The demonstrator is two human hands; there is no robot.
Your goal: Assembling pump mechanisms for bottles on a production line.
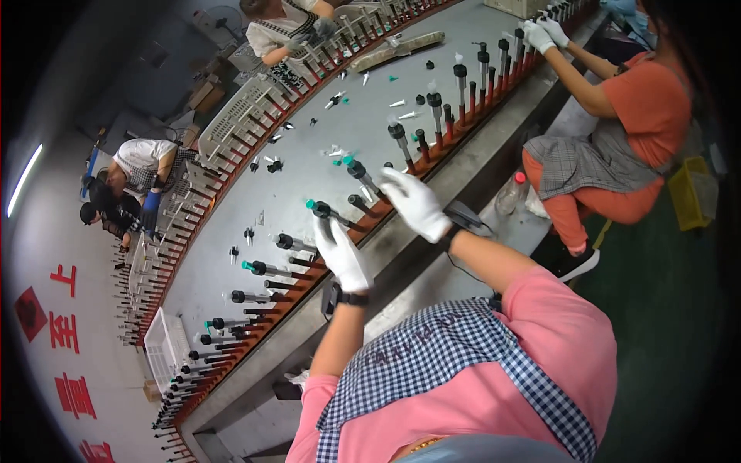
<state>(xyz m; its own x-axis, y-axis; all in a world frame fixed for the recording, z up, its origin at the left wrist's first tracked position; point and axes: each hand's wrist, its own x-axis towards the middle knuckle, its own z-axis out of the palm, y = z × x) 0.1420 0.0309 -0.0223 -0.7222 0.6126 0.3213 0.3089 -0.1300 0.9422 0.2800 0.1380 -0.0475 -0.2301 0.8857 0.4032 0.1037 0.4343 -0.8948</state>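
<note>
My left hand (342, 255), in a white glove, has its fingers stretched out and parted beside a grey tube with a black collar and green tip (324, 210). Its fingertips are right at the collar; whether they touch it is hard to tell. My right hand (417, 204), also white-gloved, reaches with extended fingers to the lower end of another green-tipped tube (359, 170). I see no object in that palm. Both tubes sit on dark pegs along the orange-red edge of a curved line. A bare black peg (360, 203) stands between the two hands.
More tubes (266, 268) on pegs run along the curve. Loose black, white and green parts (274, 164) lie scattered on the grey table (309, 147). At right sits a co-worker in orange (648, 100), near a red-capped bottle (511, 193). Others work across the table. A white basket (165, 347) stands at left.
</note>
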